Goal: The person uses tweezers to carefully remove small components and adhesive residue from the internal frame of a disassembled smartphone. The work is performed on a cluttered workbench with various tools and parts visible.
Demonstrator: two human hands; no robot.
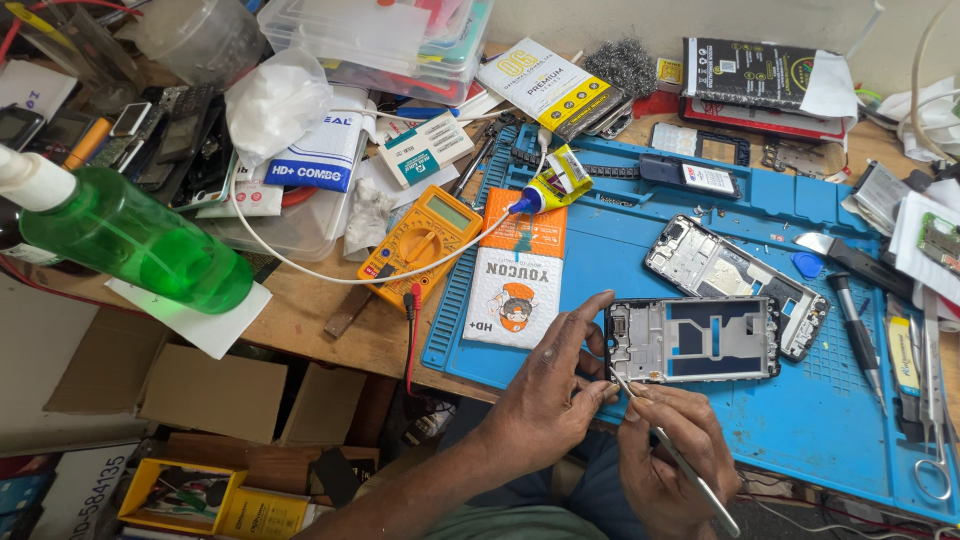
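A black-rimmed phone frame (692, 340), its grey metal inside showing, is lying flat on the blue mat (800, 420). The left hand (545, 390) is gripping its near corner; the right hand (660, 455) is pinching tweezers (672, 455) against its edge.

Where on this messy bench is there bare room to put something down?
Bare blue mat lies right of the phone frame, before the screwdriver. Bare wood shows between the green bottle and the multimeter. The back is crowded.
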